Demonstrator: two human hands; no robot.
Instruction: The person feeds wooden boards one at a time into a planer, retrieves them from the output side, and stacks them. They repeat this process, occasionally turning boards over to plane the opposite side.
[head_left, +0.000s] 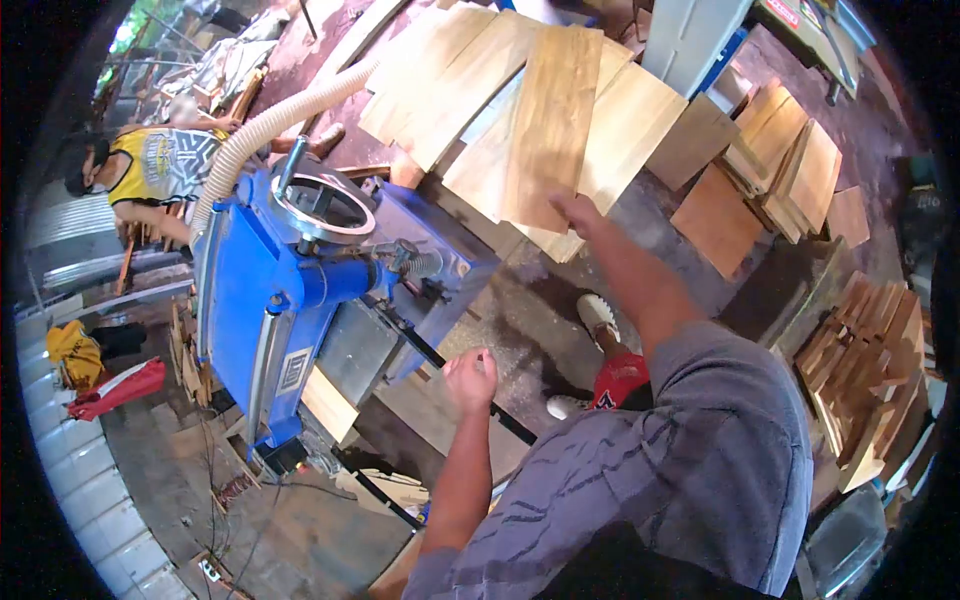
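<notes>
My right hand (576, 214) is closed on the near end of a long wooden board (552, 115), which lies over other pale boards (635, 120). My left hand (470, 380) is curled into a loose fist in front of my body. It is over a black bar (513, 424) that runs out from a blue planer-like machine (265, 300); whether it grips the bar is hidden. A metal handwheel (322, 205) sits on top of the machine. One more board (330, 404) shows at the machine's lower side.
A ribbed hose (255, 135) runs from the machine. Another person (170, 165) is beyond it at the left. Stacked boards (800, 180) and a pile of wood strips (865, 370) stand at the right. Cables (225, 510) lie on the floor at lower left.
</notes>
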